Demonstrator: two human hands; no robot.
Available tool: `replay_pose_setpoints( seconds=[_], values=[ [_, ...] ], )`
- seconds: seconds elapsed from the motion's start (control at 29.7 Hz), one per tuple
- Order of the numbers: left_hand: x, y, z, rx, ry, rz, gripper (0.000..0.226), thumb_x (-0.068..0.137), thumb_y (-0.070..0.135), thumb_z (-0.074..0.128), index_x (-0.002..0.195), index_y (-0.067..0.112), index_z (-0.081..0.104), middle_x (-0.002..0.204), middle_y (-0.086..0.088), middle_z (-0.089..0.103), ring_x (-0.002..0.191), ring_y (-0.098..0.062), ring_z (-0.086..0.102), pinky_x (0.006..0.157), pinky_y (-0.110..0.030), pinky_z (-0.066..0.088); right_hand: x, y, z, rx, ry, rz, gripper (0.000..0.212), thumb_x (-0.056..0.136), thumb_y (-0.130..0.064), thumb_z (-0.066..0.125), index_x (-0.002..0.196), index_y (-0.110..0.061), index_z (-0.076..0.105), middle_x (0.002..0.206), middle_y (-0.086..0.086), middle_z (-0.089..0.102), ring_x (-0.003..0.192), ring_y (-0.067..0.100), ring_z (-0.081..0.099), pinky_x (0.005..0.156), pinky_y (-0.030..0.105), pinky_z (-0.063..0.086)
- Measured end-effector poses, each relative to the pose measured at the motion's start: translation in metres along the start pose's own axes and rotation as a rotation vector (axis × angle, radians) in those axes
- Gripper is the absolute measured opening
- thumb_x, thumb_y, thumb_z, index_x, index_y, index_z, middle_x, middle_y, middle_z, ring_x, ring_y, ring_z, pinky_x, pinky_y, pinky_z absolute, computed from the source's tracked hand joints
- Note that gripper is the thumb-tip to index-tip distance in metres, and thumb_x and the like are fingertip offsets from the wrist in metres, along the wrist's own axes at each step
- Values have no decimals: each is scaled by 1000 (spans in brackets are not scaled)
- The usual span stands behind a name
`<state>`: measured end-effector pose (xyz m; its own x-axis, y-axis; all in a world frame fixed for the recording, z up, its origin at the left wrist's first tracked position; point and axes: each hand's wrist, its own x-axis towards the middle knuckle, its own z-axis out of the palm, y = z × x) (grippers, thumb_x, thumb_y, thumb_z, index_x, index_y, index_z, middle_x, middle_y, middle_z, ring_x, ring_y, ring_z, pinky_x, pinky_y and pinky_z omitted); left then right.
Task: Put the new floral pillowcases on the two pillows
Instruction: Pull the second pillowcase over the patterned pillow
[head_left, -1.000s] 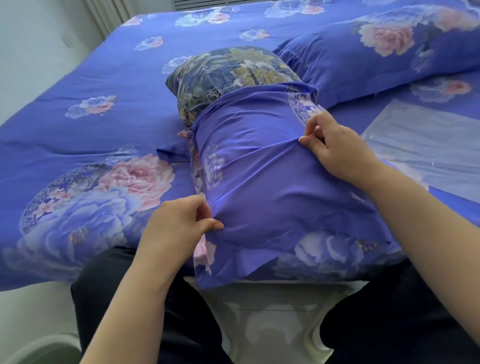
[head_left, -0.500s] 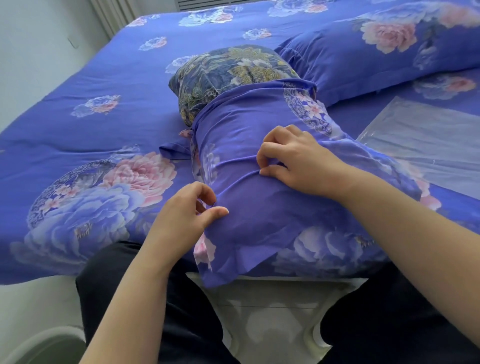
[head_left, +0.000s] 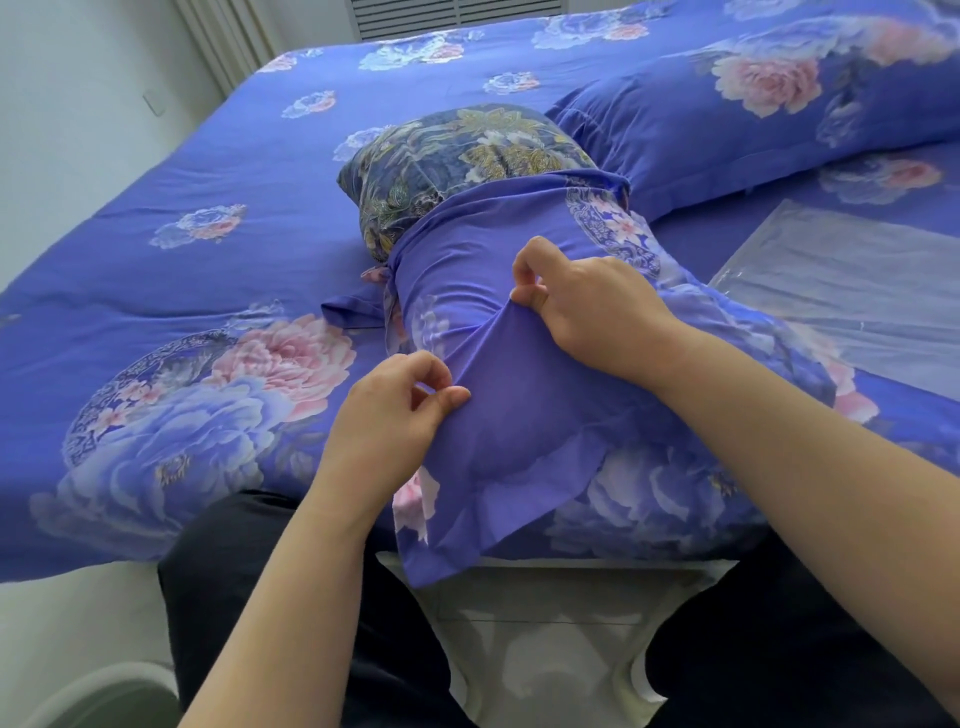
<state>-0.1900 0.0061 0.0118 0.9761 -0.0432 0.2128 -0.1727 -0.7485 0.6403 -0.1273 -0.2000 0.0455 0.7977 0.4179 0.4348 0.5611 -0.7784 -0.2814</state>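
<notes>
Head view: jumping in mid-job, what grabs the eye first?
Both hands, left hand and right hand, pinch the purple pillowcase at centre, half-drawn over a dark floral pillow whose far end still sticks out. A second pillow, already cased, lies upper right, with a clear plastic bag beside it.

The person is wearing plain black trousers (head_left: 270, 582), the dark cloth showing over both legs at the lower edge of the view. Both forearms are showing bare from the elbows down, with no sleeves reaching them. The left hand (head_left: 389, 410) and the right hand (head_left: 592, 306) are wearing no gloves, rings or watch.
</notes>
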Motion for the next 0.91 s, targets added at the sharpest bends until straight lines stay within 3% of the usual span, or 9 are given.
replay_pose_setpoints(
  seconds=[0.1,0.24,0.34,0.47,0.61,0.67,0.74,0.81,0.91],
  values=[
    [9,-2,-6,-69,-34,-38,18,84,27,67,70,24,56,60,15,58,54,-3,51,57,-17,40,3,5,1,50,-26,83,22,98,-36,42,108,-17,46,91,11,69,82,38,57,66,38,38],
    [22,-4,-15,-55,-80,5,19,91,24,54,73,18,52,61,-1,55,63,-24,52,68,-44,48,5,11,1,142,-137,153,21,95,-39,48,105,-21,47,77,-3,60,76,25,52,67,36,39],
    [35,-2,-9,-91,-28,-25,25,98,20,44,77,7,47,62,1,46,60,-15,42,62,-36,39,3,20,-3,251,-224,179,30,89,-40,59,112,-23,49,78,-7,62,80,15,54,78,35,44],
    [66,2,15,-310,-2,-96,28,100,21,43,78,4,48,69,0,41,64,-8,36,65,-27,31,-2,36,-11,337,-270,189,29,84,-34,68,109,-23,60,99,-11,63,95,7,58,88,22,44],
    [85,3,15,-255,-132,-27,42,89,48,55,58,20,47,53,13,36,51,-2,32,51,-17,28,-15,69,-24,140,-367,246,31,80,-35,71,106,-21,62,108,-5,49,103,13,49,96,30,40],
    [86,1,11,-266,-223,-16,42,87,45,60,52,24,49,49,14,37,50,-1,33,49,-14,28,-25,93,-36,-22,-491,392,28,78,-39,71,101,-26,60,111,-2,43,105,18,46,98,34,40],
    [85,-3,6,-205,-289,6,40,85,42,64,54,19,53,49,13,37,51,-2,34,50,-17,28,-33,110,-45,-69,-509,506,18,82,-38,68,90,-25,59,109,4,51,101,24,52,91,36,44],
    [83,-7,-2,-191,-329,20,48,75,55,67,56,12,53,52,10,38,53,-3,34,51,-19,28,-35,114,-45,78,-352,537,15,88,-34,63,86,-20,59,94,5,61,87,23,57,76,32,45],
    [83,-19,-27,-158,-364,-42,68,57,75,67,59,8,57,54,5,42,55,-5,37,52,-23,30,-34,102,-32,311,-193,510,15,93,-29,57,79,-24,54,67,-4,56,56,3,48,56,22,37]
  ],
)
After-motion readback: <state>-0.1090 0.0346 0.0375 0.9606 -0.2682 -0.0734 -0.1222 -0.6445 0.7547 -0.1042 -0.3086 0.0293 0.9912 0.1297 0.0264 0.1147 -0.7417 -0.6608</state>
